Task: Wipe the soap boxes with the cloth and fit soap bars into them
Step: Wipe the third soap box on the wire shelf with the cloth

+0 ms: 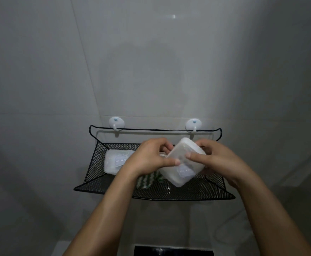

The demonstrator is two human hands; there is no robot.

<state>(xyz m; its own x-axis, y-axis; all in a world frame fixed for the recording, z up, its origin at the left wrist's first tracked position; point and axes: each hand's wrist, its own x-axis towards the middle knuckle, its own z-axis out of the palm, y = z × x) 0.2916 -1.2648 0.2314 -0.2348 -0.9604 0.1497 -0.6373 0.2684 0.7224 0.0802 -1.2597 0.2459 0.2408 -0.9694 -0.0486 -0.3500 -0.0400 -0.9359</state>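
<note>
- two bare forearms are reaching up from the bottom of the frame toward a black mesh basket (197, 191) that is hanging on a grey tiled wall (58, 71).
- the left hand (151, 157) and the right hand (217, 159) are together holding a translucent white soap box (182, 163) in the air just above the basket's middle.
- the left hand's fingers are curling over the box's far edge while its thumb is pressing on the near lid face; the right hand is gripping the box's right side, thumb lying across the lid.
- the held box is tilting, its long axis running diagonally from upper left to lower right, its lid face turning toward the camera and its near corner pointing down at the basket floor.
- a green-and-white striped cloth (147, 180) is lying on the basket floor, showing just below the left wrist and beside the box's lower corner.
- a second soap box (114, 161) is lying flat in the basket's left end, long axis running left to right, partly covered by the left hand.
- farther back, the basket's top wire is hanging from two white wall hooks (116, 123).
</note>
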